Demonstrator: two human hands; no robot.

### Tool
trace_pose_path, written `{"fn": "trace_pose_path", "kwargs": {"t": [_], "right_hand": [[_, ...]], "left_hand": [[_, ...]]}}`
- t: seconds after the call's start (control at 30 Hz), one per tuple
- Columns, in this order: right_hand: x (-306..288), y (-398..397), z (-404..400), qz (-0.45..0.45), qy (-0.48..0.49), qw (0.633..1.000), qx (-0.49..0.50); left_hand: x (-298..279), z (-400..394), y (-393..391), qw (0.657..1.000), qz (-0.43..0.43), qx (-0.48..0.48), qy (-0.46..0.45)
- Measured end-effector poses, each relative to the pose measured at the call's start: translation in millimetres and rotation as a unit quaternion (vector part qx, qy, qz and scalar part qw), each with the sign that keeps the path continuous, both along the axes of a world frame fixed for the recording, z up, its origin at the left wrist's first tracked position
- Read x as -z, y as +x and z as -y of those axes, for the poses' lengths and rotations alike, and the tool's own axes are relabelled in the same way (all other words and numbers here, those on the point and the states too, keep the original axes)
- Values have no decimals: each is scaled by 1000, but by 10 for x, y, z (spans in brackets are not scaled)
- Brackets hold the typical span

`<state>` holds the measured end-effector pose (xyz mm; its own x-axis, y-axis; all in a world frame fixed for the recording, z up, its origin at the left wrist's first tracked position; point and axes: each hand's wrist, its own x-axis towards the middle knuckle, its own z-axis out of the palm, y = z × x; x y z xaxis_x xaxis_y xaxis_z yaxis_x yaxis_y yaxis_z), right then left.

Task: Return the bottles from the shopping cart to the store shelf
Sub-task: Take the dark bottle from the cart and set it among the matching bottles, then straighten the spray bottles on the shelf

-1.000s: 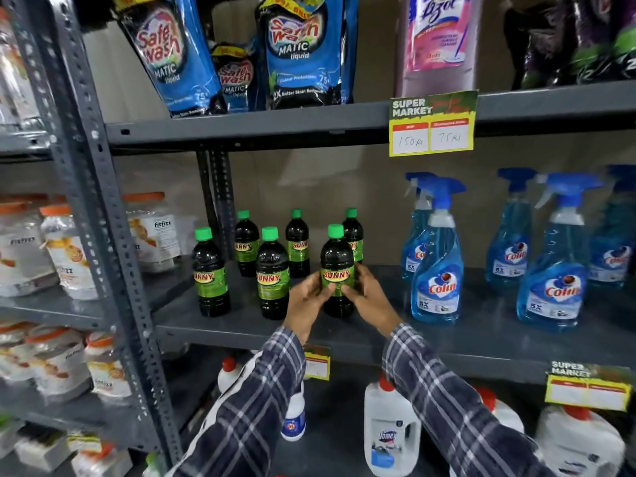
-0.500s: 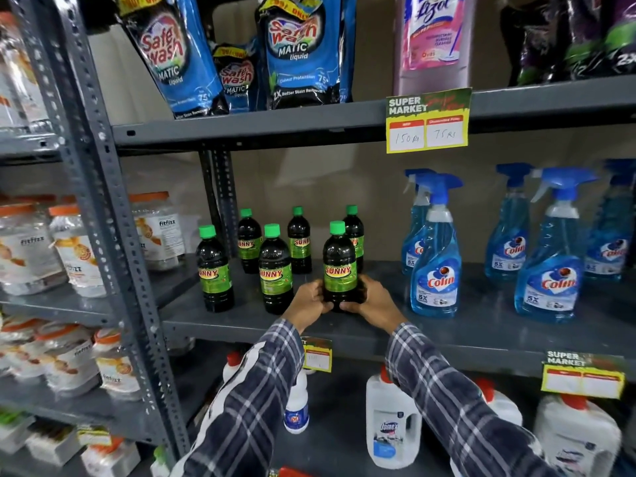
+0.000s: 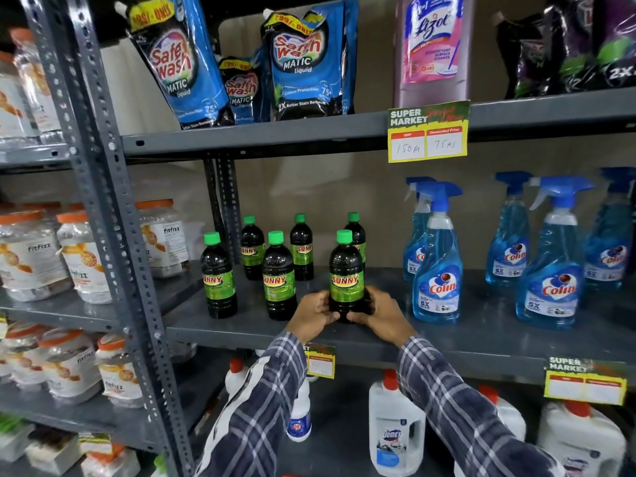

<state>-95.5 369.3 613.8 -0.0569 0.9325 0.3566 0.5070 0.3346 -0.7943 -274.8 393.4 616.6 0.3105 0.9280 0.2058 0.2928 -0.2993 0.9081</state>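
Note:
A dark Sunny bottle (image 3: 346, 270) with a green cap and green label stands upright on the grey middle shelf (image 3: 378, 333), near its front edge. My left hand (image 3: 311, 315) and my right hand (image 3: 378, 313) clasp its base from either side. Several more Sunny bottles stand on the same shelf: one (image 3: 279, 275) just left of it, another (image 3: 218, 275) further left, and three in a back row (image 3: 301, 247). The shopping cart is out of view.
Blue Colin spray bottles (image 3: 437, 256) stand close to the right of the held bottle. A perforated steel upright (image 3: 113, 235) divides off shelves of orange-lidded jars (image 3: 82, 256) at left. White Domex jugs (image 3: 395, 432) sit below; Safewash pouches (image 3: 303, 60) and a price tag (image 3: 427, 132) above.
Both hands have slid down from the bottle's label to its base. The bottle stays upright in the same spot on the shelf. The view has shifted slightly.

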Motion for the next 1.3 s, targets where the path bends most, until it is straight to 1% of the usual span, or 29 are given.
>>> {"fn": "trace_pose_path", "kwargs": {"t": [0.23,0.43,0.5,0.57,0.6,0.63,0.7,0.73,0.77,0.8,0.9,0.97,1.0,1.03,1.1,1.17,1.23,1.3], "right_hand": [[-4,-57,-9,27,-3,1000,0],[-5,-78,14,45,-2,999,9],[-30,-88,49,61,-7,998,15],[-53,-73,112,61,-23,998,10],[-58,-58,173,54,-28,998,3],[-56,-35,257,43,-25,999,-4],[-6,68,458,24,10,1000,-4],[31,150,559,18,43,999,8],[65,257,655,10,80,996,27],[80,360,739,-7,114,992,50],[55,717,831,-70,195,966,156],[20,995,782,-100,206,949,217],[20,1101,731,-105,190,949,230],[13,1251,690,-104,159,955,228],[23,1425,563,-92,52,980,170],[36,1577,473,-35,-34,992,118],[46,1675,408,18,-51,993,108],[20,1720,394,41,-36,992,112]], "left_hand": [[-11,22,-3,1000,-2,-9,2],[-66,118,41,999,-28,-15,8],[-98,160,38,999,-27,-18,3],[-101,230,33,1000,-8,-23,-11],[-77,280,30,999,-3,-41,2],[-39,347,31,996,-3,-77,37],[77,510,91,976,10,-168,135],[118,592,159,963,34,-195,184],[149,664,268,955,61,-197,215],[164,720,381,953,84,-182,226],[110,746,795,974,123,-82,170],[38,670,1096,985,116,-30,124],[5,617,1204,990,98,-14,104],[-35,567,1345,994,75,3,81],[-93,446,1481,998,45,31,25],[-141,352,1597,998,40,54,-10],[-151,290,1650,998,22,52,-18],[-126,235,1634,999,6,44,-12]]}}
